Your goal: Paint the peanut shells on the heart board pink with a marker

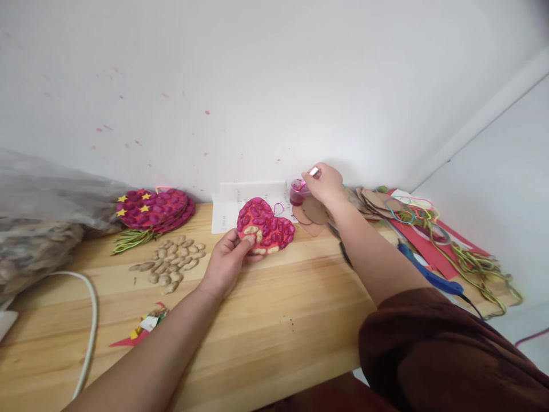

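Note:
My left hand pinches the lower left edge of a heart-shaped piece covered with peanuts. Most of its peanuts are painted magenta; several along the lower left are still bare tan. A thin purple loop sticks up from the heart's notch. Over a small clear cup of magenta paint, my right hand is closed on a brush with a white handle end. The brush's lower part reaches toward the cup, and its tip cannot be made out.
Loose peanuts lie left of my left hand, near stacked magenta hearts with yellow stars. A large plastic bag and a white cable are at far left. On the right are cardboard pieces, a blue glue gun and green cords.

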Motion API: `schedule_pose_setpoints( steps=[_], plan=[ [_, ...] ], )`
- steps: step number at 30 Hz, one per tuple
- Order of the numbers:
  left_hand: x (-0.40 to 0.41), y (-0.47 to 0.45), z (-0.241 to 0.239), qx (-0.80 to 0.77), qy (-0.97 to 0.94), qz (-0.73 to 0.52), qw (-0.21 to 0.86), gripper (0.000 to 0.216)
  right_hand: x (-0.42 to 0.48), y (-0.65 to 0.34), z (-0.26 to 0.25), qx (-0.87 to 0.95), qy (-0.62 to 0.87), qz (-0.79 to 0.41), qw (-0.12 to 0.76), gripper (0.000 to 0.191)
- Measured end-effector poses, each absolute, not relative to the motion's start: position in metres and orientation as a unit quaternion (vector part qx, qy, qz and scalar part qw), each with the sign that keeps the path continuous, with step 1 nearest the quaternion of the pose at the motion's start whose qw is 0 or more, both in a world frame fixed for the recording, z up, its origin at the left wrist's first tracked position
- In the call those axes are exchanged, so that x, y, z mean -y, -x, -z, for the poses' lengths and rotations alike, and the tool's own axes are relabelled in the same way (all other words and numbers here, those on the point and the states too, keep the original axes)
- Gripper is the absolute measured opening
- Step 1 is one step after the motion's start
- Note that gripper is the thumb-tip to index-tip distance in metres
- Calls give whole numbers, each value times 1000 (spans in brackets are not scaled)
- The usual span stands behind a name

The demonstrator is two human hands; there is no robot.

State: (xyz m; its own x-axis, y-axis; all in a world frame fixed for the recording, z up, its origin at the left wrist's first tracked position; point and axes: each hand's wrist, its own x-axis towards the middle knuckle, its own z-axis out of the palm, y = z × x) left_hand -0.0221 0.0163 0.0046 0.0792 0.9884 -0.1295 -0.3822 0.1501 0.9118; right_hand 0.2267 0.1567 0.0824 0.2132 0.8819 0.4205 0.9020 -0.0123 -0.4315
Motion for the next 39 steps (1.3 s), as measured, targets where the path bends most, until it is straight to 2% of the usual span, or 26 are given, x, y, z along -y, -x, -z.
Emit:
schedule_pose_setpoints(
  steps=[6,10,16,22,29,39],
  plan=[
    [-16,22,-6,-411,-345,-554,636,43,-148,-230,-78,633,686,-2,359,14],
    [-17,21,-6,-417,-327,-566,632,42,-137,-232,-81,607,661,2,441,13],
    [-16,20,-6,-408,-319,-574,634,45,-76,-222,-88,585,581,-78,561,16],
    [-15,20,-8,-407,-313,-587,626,48,7,-187,-73,641,522,-191,529,21],
    [-17,23,-7,-402,-296,-595,630,43,26,-169,-54,683,502,-114,518,13],
    [-15,20,-11,-421,-292,-592,622,39,24,-168,-44,727,452,-86,510,3]
  ],
)
